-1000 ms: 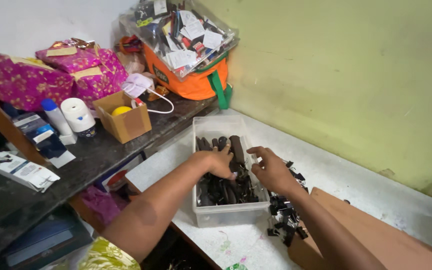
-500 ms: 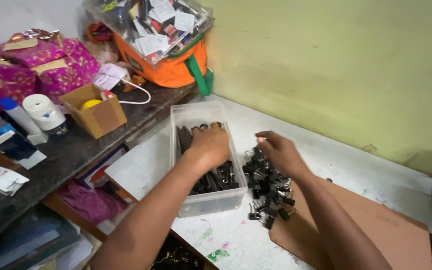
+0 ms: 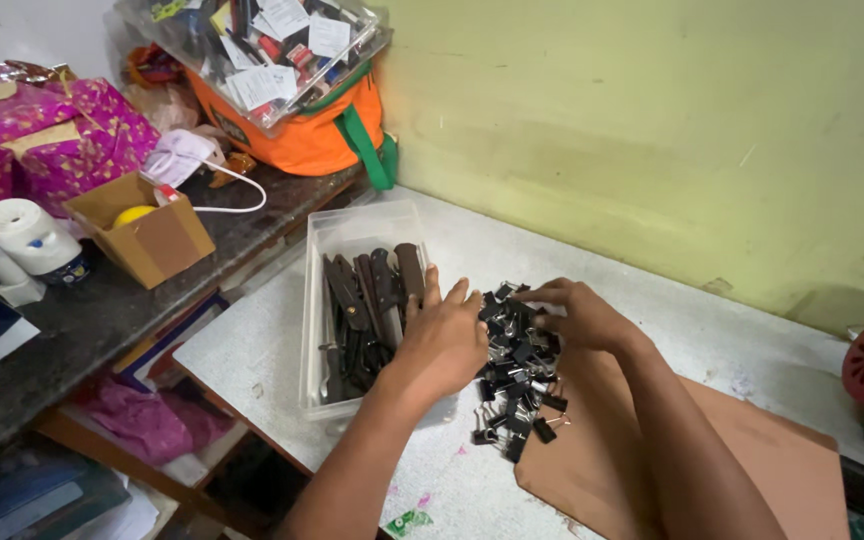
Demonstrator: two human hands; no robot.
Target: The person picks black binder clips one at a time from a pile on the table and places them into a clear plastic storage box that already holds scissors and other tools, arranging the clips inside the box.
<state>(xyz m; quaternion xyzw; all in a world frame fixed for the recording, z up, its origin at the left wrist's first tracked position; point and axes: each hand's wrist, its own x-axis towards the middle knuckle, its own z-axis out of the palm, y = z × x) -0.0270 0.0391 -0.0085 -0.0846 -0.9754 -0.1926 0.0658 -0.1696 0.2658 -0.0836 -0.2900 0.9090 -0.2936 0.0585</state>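
Resting flat, fingers spread, on the right rim of a clear rectangular plastic tub [image 3: 324,300], the left hand [image 3: 442,340] gripped nothing. Beside it, curled loosely over a heap of small black metal binder clips [image 3: 517,375], the right hand [image 3: 577,315] touched the top of the pile with its fingertips; whether a clip was pinched between them could not be told. Lay on the pale speckled surface [image 3: 252,350], that heap, just right of the tub and spilling onto the edge of a flat brown cardboard sheet [image 3: 752,460].

Looked like a tangle: black folded-steel bodies with thin silver wire handles sticking out at all angles, several hooked into each other. Judged light singly but stiff and springy, with hard edges; likely to snag on neighbours by the wire loops, so lifted in clumps rather than one by one. Best taken by the black body between thumb and forefinger, or scooped from below as a handful; slick painted steel, so a loose pinch could let one drop. Not fragile.

Inside the tub, long dark flat pieces [image 3: 367,300] lay lengthwise, too dim to name. Further left, on a dark stone shelf [image 3: 82,310], stood an open tan cardboard box [image 3: 147,235], a white tape roll [image 3: 27,235], and an orange fabric bag [image 3: 302,135].
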